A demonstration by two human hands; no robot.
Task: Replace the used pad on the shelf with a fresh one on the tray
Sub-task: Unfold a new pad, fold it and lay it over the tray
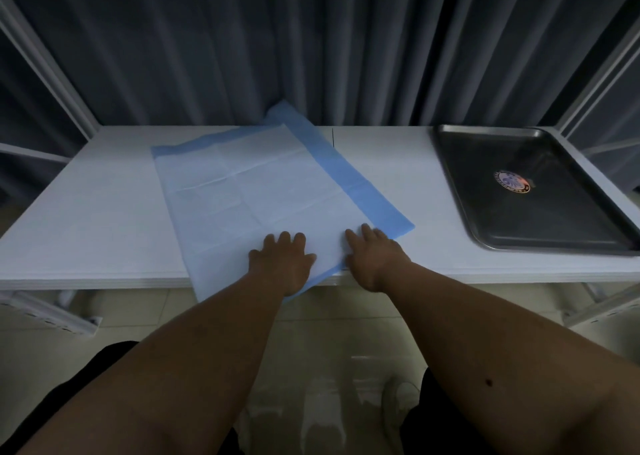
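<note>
A white pad with blue borders (249, 191) lies unfolded and skewed on the white shelf (86, 219). Its near corner hangs over the front edge and its far corner leans against the curtain. My left hand (282, 262) rests flat on the pad's near part, fingers straight and spread. My right hand (375, 259) presses flat on the pad's near right edge beside the blue border. A dark metal tray (568, 219) sits at the right end of the shelf, with only a round sticker (512, 181) in it.
A grey curtain (311, 46) hangs right behind the shelf. White metal frame posts (45, 73) stand at both sides. Tiled floor and my legs show below the shelf's front edge.
</note>
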